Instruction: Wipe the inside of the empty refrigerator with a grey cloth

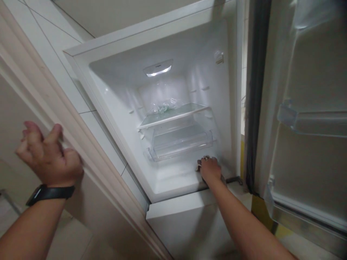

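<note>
One bunched cloth (198, 166), long axis unclear, under right hand (211, 168)

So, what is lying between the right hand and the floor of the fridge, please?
The head view shows what looks like a bunched cloth between the right hand and the fridge floor; its edges stick out around the hand.

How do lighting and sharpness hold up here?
Head view: the lit white rectangular lamp glares, streaking the glossy white fridge walls; the open pale fridge door at picture right lies dim; the person's bare right hand looks slightly soft.
</note>
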Motion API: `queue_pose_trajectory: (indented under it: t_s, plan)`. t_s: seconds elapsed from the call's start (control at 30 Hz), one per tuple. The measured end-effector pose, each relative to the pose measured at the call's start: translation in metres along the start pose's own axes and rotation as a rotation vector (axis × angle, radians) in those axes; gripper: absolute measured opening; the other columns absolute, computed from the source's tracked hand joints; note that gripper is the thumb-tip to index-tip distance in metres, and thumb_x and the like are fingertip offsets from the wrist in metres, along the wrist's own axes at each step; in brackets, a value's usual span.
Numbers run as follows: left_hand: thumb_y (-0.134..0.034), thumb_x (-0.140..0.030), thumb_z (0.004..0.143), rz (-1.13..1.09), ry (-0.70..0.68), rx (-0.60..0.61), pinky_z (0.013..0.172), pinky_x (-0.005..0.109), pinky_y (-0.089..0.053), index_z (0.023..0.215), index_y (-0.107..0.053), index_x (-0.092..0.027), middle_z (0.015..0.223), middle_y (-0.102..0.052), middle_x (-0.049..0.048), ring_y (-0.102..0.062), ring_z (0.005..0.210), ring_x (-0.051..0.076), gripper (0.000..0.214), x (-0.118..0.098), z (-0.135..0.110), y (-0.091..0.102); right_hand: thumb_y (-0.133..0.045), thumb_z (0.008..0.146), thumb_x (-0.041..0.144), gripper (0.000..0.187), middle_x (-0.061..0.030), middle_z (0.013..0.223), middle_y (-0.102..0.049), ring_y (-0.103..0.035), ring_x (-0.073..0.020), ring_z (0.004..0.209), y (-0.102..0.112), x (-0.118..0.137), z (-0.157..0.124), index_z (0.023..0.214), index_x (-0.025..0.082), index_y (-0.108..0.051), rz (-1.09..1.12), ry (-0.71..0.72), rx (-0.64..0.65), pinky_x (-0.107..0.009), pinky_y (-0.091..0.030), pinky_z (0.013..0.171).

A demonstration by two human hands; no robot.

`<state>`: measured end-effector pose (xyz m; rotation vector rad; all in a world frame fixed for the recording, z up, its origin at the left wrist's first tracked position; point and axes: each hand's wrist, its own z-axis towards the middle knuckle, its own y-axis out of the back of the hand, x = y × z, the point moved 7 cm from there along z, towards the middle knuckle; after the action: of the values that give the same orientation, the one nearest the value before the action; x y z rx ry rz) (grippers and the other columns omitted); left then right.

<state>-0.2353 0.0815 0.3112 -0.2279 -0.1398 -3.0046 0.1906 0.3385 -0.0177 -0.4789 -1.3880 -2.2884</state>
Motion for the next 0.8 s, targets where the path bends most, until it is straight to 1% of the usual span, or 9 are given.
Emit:
queue_pose_trajectory:
  t_s: [0.07, 0.13, 0.3, 0.4, 0.47, 0.53, 0.63, 0.7, 0.8]
  plan:
    - [-0.060, -0.018, 0.069, -0.010, 0.008, 0.008, 0.127, 0.059, -0.025, 0.154, -0.050, -0.022, 0.175, -0.022, 0.0002, -0.031, 0.150, 0.036, 0.086, 0.000, 0.000, 0.000, -0.047, 0.099, 0.023, 0.026, -0.0198, 0.114, -0.066, -0.053, -0.0342, 0.119, -0.017, 0.031, -0.005, 0.102, 0.019, -0.072, -0.076, 0.075, 0.052, -0.043, -0.046, 0.085]
    - [-0.058, -0.017, 0.071, -0.027, 0.010, 0.019, 0.127, 0.060, -0.024, 0.155, -0.048, -0.025, 0.175, -0.021, -0.0005, -0.030, 0.151, 0.036, 0.085, 0.000, 0.000, 0.000, -0.048, 0.098, 0.023, 0.025, -0.0176, 0.113, -0.067, -0.054, -0.0330, 0.117, -0.034, 0.060, -0.013, 0.105, 0.018, -0.071, -0.135, 0.149, 0.110, -0.041, -0.047, 0.086]
    - [-0.058, -0.016, 0.070, -0.050, 0.017, 0.011, 0.127, 0.061, -0.024, 0.155, -0.049, -0.026, 0.175, -0.021, -0.0018, -0.029, 0.151, 0.037, 0.086, 0.000, 0.000, 0.001, -0.054, 0.095, 0.028, 0.024, -0.0153, 0.120, -0.069, -0.056, -0.0338, 0.119, -0.070, 0.136, -0.044, 0.113, 0.021, -0.069, -0.065, 0.334, 0.300, -0.043, -0.050, 0.087]
    - [-0.058, -0.015, 0.071, -0.062, 0.022, 0.005, 0.127, 0.061, -0.023, 0.156, -0.048, -0.025, 0.175, -0.022, -0.0001, -0.028, 0.153, 0.037, 0.086, -0.002, 0.000, 0.001, -0.062, 0.091, 0.036, 0.028, -0.0103, 0.126, -0.069, -0.057, -0.0323, 0.121, -0.083, 0.179, -0.069, 0.116, 0.026, -0.068, -0.017, 0.441, 0.354, -0.043, -0.052, 0.088]
    - [-0.058, -0.017, 0.073, -0.067, 0.019, 0.004, 0.127, 0.061, -0.022, 0.157, -0.046, -0.024, 0.175, -0.021, 0.0011, -0.026, 0.154, 0.037, 0.084, -0.003, -0.001, 0.001, -0.067, 0.087, 0.041, 0.035, -0.0091, 0.128, -0.069, -0.056, -0.0331, 0.124, -0.090, 0.199, -0.083, 0.119, 0.027, -0.067, 0.016, 0.494, 0.385, -0.045, -0.052, 0.090]
    - [-0.058, -0.019, 0.075, -0.064, 0.009, 0.001, 0.127, 0.061, -0.022, 0.157, -0.046, -0.025, 0.175, -0.021, 0.0012, -0.026, 0.155, 0.037, 0.082, -0.002, -0.002, 0.000, -0.070, 0.084, 0.043, 0.041, -0.0104, 0.130, -0.069, -0.056, -0.0346, 0.126, -0.094, 0.207, -0.091, 0.121, 0.026, -0.066, 0.036, 0.511, 0.405, -0.048, -0.051, 0.093]
    - [-0.059, -0.020, 0.077, -0.057, -0.004, -0.005, 0.128, 0.059, -0.023, 0.157, -0.047, -0.025, 0.175, -0.021, 0.0007, -0.028, 0.154, 0.037, 0.081, 0.001, -0.002, -0.001, -0.067, 0.087, 0.040, 0.037, -0.0121, 0.131, -0.069, -0.056, -0.0354, 0.127, -0.091, 0.200, -0.089, 0.122, 0.026, -0.066, 0.036, 0.488, 0.384, -0.048, -0.051, 0.093]
    - [-0.059, -0.020, 0.076, -0.058, -0.010, -0.007, 0.129, 0.058, -0.024, 0.157, -0.047, -0.026, 0.175, -0.022, 0.0001, -0.028, 0.153, 0.037, 0.082, 0.003, -0.002, -0.002, -0.061, 0.091, 0.035, 0.032, -0.0115, 0.133, -0.068, -0.056, -0.0341, 0.127, -0.083, 0.182, -0.079, 0.121, 0.027, -0.067, 0.013, 0.437, 0.348, -0.046, -0.051, 0.092]
    - [-0.060, -0.018, 0.074, -0.067, -0.013, -0.008, 0.128, 0.059, -0.024, 0.156, -0.048, -0.026, 0.175, -0.021, -0.0008, -0.029, 0.153, 0.037, 0.084, 0.003, -0.002, -0.002, -0.055, 0.094, 0.028, 0.029, -0.0112, 0.131, -0.069, -0.058, -0.0310, 0.124, -0.067, 0.141, -0.055, 0.120, 0.027, -0.067, -0.041, 0.331, 0.308, -0.042, -0.050, 0.090]
